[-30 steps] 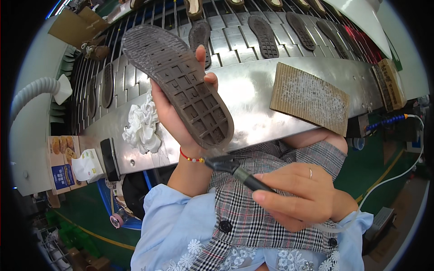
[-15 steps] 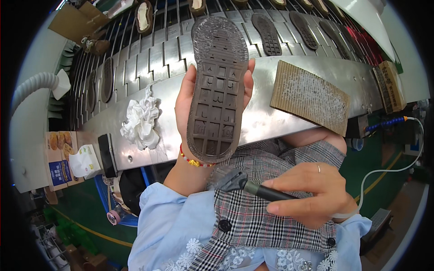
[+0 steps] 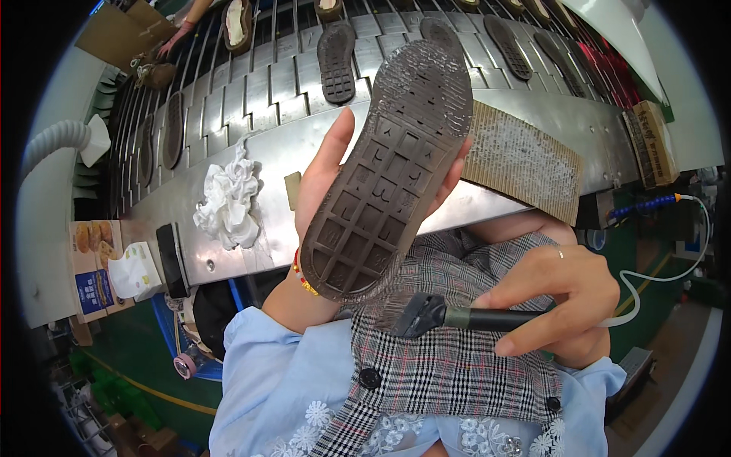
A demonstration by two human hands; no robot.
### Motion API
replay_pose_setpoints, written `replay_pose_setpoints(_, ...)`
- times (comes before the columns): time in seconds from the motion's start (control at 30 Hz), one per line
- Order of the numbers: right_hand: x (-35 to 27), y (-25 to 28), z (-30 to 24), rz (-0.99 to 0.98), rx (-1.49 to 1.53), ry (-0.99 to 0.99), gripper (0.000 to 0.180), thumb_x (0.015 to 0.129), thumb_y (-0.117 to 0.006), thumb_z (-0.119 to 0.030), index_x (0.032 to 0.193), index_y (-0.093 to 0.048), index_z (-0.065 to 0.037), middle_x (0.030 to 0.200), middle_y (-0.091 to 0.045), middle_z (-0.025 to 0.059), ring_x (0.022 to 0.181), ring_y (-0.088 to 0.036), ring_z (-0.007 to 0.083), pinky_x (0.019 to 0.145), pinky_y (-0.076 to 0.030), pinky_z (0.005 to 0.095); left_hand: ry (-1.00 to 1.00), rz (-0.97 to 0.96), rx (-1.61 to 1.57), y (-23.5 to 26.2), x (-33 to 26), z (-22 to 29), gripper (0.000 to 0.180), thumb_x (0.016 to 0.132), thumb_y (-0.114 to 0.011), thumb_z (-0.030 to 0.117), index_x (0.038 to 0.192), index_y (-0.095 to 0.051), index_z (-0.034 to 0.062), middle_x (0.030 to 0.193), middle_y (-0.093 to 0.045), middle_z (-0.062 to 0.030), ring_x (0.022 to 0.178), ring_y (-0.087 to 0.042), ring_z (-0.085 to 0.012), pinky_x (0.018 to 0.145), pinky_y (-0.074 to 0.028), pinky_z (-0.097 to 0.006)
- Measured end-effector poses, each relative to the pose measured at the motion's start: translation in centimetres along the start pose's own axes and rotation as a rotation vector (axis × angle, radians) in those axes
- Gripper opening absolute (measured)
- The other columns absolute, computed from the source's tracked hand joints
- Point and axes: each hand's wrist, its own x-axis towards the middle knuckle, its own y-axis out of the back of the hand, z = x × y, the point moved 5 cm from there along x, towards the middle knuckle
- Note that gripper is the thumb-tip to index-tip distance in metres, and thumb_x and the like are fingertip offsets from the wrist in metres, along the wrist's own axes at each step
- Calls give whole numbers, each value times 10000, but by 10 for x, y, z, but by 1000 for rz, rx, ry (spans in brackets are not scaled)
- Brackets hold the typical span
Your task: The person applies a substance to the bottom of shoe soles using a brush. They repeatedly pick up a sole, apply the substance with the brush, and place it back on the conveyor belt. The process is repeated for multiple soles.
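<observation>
Plainly, both hands (image 3: 318, 186) (image 3: 567, 297) full: left, a brown gridded sole (image 3: 387, 183), shiny-ended; right, a black brush (image 3: 457, 317).

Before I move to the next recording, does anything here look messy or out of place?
Two things look untidy: the corrugated board lies askew on the metal ledge, its face blotched whitish, and a crumpled white wad sits loose left of the left hand.

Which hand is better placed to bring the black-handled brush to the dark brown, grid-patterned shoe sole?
Right, it seems: the right hand grips the brush, held near the lower end of the shoe sole. The left hand is busy supporting that sole from beneath.
</observation>
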Motion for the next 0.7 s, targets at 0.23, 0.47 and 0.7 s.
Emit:
replay_pose_setpoints(0.23,-1,9,-5,87,-82,-58,113,735,-698,-175,806,-769,-125,894,-710,174,697,-681,260,608,-513,320,105,41,188,14,-10,7,682,994,-354,543,1322,-481,-41,1307,-503,-284,1178,-535,-350,971,-468,-457)
replay_pose_setpoints(0.47,-8,15,-9,154,-89,-56,146,727,-703,-160,839,-773,-99,911,-709,185,731,-688,281,640,-529,337,151,40,222,17,-14,6,751,980,-316,585,1337,-466,-59,1191,-587,-316,940,-676,-389,821,-576,-478)
replay_pose_setpoints(0.7,-11,21,-14,279,-152,-98,157,750,-688,-237,782,-777,-112,854,-716,170,708,-685,255,616,-518,311,275,-234,5,25,-20,10,793,971,-297,607,1415,-344,-49,1340,-448,-341,1161,-546,-455,915,-527,-548)
